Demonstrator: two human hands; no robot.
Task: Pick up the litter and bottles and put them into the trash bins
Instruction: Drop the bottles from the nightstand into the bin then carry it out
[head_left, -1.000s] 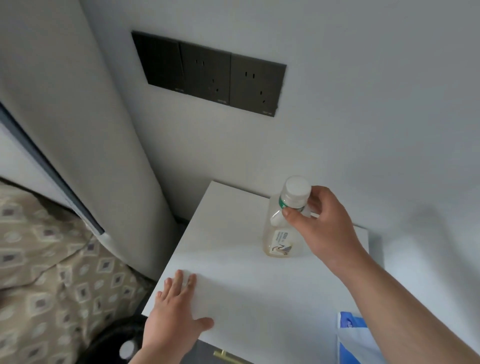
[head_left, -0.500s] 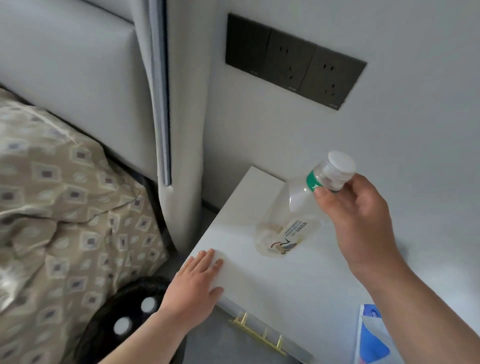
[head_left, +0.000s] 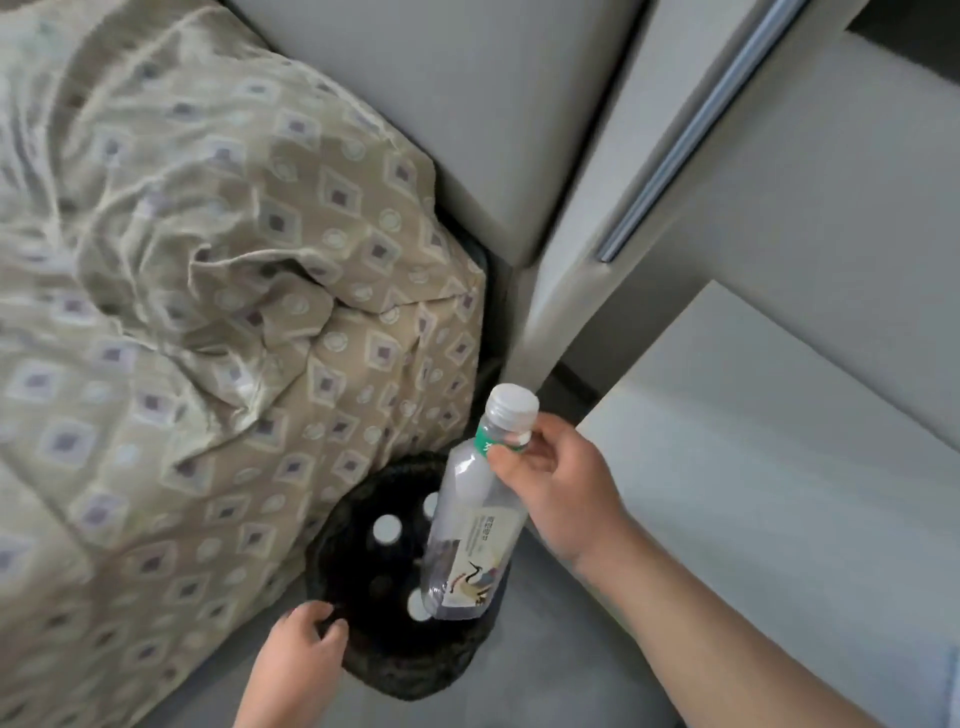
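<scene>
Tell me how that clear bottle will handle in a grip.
The bottle looks empty, so probably light. Pinched only at the neck by the right hand, it hangs tilted and may swing. Its clear wall likely dents.

Your bottle (head_left: 467, 530) is clear plastic with a white cap, a green neck band and a bird label. It hangs cap-up, slightly tilted, over the bin (head_left: 405, 675). The bin is black and bag-lined, stands on the floor beside the bed, and shows white round spots inside.

Right hand (head_left: 563, 501) pinching clear bottle (head_left: 470, 540) neck over black bin (head_left: 400, 660), left hand (head_left: 301, 662) curled on its rim
</scene>
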